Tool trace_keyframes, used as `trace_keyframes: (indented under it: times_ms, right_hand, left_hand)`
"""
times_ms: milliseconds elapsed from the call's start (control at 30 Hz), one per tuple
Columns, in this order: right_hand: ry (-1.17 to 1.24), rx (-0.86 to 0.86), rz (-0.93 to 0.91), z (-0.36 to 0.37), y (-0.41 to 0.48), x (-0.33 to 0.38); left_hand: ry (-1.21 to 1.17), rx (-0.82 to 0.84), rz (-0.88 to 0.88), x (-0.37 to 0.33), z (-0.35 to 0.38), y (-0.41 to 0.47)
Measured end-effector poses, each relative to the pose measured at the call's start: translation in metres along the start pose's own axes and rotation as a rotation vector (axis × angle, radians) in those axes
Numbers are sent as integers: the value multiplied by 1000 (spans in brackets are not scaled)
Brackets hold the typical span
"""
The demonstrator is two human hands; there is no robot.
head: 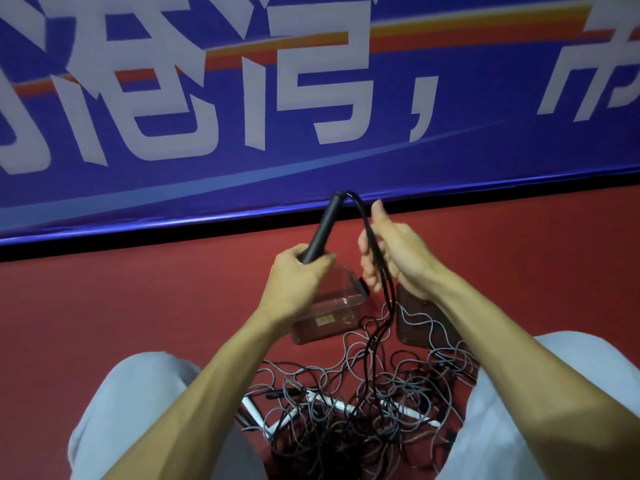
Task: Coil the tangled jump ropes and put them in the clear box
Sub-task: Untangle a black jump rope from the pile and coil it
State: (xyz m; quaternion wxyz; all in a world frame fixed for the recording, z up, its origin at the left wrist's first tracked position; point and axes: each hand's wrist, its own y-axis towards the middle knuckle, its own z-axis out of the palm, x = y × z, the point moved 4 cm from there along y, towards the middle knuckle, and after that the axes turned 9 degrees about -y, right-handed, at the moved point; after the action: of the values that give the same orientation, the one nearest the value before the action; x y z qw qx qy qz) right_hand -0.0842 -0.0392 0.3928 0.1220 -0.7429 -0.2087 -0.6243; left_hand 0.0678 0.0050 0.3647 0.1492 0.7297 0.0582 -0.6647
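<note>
Above the left side of the clear box (329,308) the left hand (298,275) is raised, forearm slanting up from the knee. Its fingers are wrapped round the lower end of a black handle (323,226) that tilts up and to the right. From the handle's top the black rope (360,209) loops over and drops through the right hand (398,251), held just right of the box — thumb raised, fingers curled loosely round the strands. These hang into the tangle of ropes (346,414) on the red floor (104,306) — nearer the person than the box
</note>
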Motion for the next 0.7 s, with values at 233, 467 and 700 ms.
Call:
trace_keyframes:
  times_ms: [233, 467, 700]
  right_hand:
    - [-598, 384, -41, 41, -5, -27]
    - [-811, 563, 54, 51, -5, -43]
    - [-909, 485, -51, 30, -4, -32]
  left_hand:
    - [-726, -34, -276, -11, -21, 4]
    - [-771, -116, -240, -10, -36, 11]
    - [-406, -320, -174, 14, -53, 27]
